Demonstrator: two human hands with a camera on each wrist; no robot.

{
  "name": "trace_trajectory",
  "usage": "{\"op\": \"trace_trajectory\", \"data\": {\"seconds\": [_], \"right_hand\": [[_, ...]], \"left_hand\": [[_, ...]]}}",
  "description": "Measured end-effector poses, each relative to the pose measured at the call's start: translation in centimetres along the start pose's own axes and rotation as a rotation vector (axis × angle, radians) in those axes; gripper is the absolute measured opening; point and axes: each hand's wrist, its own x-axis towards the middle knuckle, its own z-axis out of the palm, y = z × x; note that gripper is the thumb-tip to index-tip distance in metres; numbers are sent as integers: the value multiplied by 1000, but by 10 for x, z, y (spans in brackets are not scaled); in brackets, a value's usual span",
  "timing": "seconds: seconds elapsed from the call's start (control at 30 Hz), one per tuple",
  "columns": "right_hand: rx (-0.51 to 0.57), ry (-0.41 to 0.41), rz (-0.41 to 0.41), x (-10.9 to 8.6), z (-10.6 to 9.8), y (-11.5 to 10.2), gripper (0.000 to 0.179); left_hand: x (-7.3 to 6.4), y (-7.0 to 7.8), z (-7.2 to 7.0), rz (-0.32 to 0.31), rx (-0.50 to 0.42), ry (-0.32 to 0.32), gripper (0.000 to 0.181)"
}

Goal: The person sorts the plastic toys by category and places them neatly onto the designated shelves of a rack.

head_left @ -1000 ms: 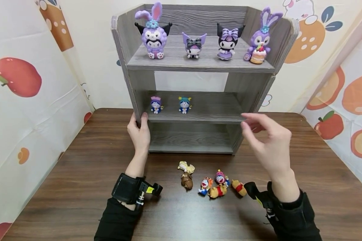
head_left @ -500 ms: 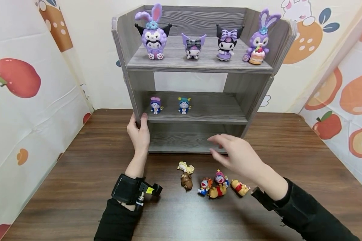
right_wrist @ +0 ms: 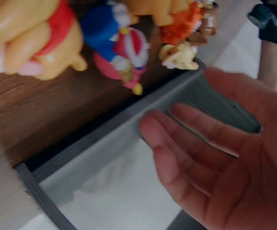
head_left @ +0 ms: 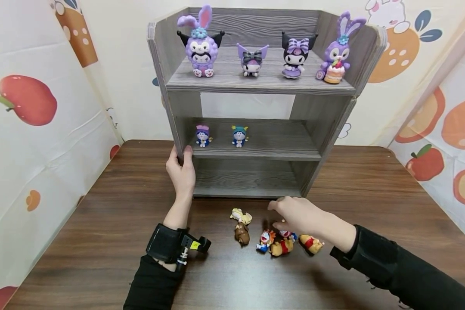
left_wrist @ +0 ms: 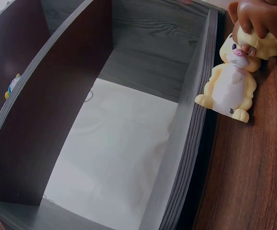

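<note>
My left hand (head_left: 182,174) grips the lower left side panel of the grey wooden shelf unit (head_left: 255,156), thumb along the front edge. Only a sliver of it shows in the left wrist view. My right hand (head_left: 300,217) hovers over the loose figurines in front of the unit, holding nothing; its fingers (right_wrist: 191,167) are relaxed and spread. Just below it lies a small figurine with a pink hat (right_wrist: 129,48), partly hidden in the head view. Beside that lie a blue-and-white figurine with an orange mane (head_left: 265,240) and two yellow bears in red shirts, one nearer (head_left: 281,247), one to the right (head_left: 311,243).
A cream figurine (head_left: 241,216) and a brown one (head_left: 242,234) lie left of the group. Two small blue figurines, one pink-capped (head_left: 203,136) and one green-capped (head_left: 239,136), stand on the middle shelf. Several purple figurines, including a long-eared one (head_left: 337,54), stand on top.
My right hand has moved from beside the unit's right panel leftward and down to over the loose figurines. The left hand keeps its grip on the left panel.
</note>
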Motion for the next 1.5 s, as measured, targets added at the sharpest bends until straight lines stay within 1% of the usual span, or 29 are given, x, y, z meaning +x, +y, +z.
{"op": "trace_trajectory", "data": {"seconds": [0.13, 0.3, 0.47, 0.57, 0.63, 0.77, 0.9, 1.1, 1.27, 1.43, 1.5], "right_hand": [[44, -143, 46, 3, 3, 5, 33], [88, -263, 104, 7, 8, 8, 34], [96, -318, 125, 9, 13, 11, 33], [97, -315, 114, 10, 15, 12, 28], [115, -307, 101, 11, 16, 13, 23], [158, -287, 73, 10, 18, 15, 14], [187, -258, 47, 7, 18, 17, 12], [239, -174, 0, 2, 13, 20, 10], [285, -50, -81, -4, 3, 23, 7], [309, 125, -150, -6, -10, 25, 11], [310, 197, -160, -7, -16, 26, 13]], "left_hand": [[0, 0, 0, 17, -2, 3, 24], [1, 0, 1, 19, 1, 3, 25], [0, -1, 1, 15, 4, 3, 23], [0, -1, 1, 18, 0, 3, 22], [0, -2, 1, 20, -3, 3, 22], [0, -1, 1, 9, -10, 0, 22], [0, 0, 1, -4, -19, -2, 23], [0, 1, 1, -8, -13, 1, 23], [0, -1, 1, 7, 6, 4, 23], [0, -2, 1, 19, 4, 3, 22], [0, -2, 1, 17, 0, 2, 21]]}}
